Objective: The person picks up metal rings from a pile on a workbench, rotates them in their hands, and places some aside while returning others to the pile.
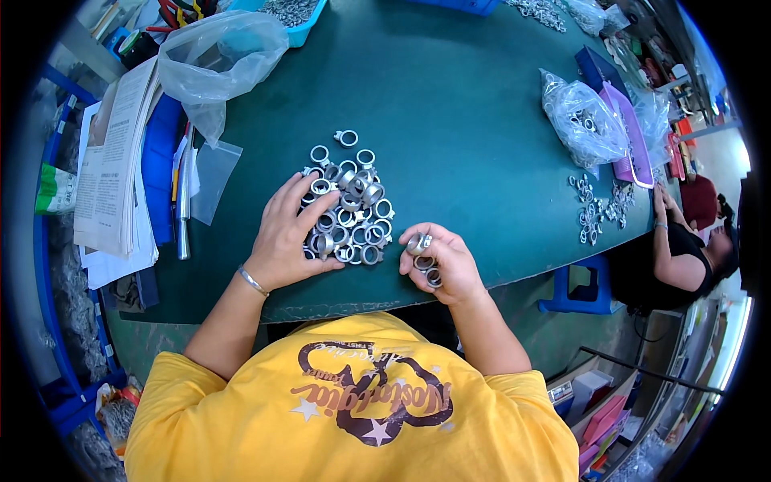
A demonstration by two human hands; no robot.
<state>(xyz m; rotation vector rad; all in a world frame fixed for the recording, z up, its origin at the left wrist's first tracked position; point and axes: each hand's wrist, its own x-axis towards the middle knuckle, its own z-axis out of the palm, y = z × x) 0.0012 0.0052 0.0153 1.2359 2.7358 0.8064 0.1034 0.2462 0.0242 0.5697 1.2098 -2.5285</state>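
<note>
A heap of small silver metal rings (351,210), each with a little lug on its side, lies on the green table (450,120) in front of me. My left hand (291,229) rests against the heap's left side, its fingers spread and curved around the edge, with the fingertips touching rings. To the right of the heap, my right hand (444,265) is closed around three metal rings (424,263) stacked in a row along the fingers. One loose ring (346,138) sits apart at the heap's far end.
On the left are a clear plastic bag (221,68), a stack of papers (116,161) and pens. A turquoise bin (305,30) stands at the back. At right are a bag of rings (582,120), a purple tray (630,136), loose rings (590,210) and a seated person (675,257).
</note>
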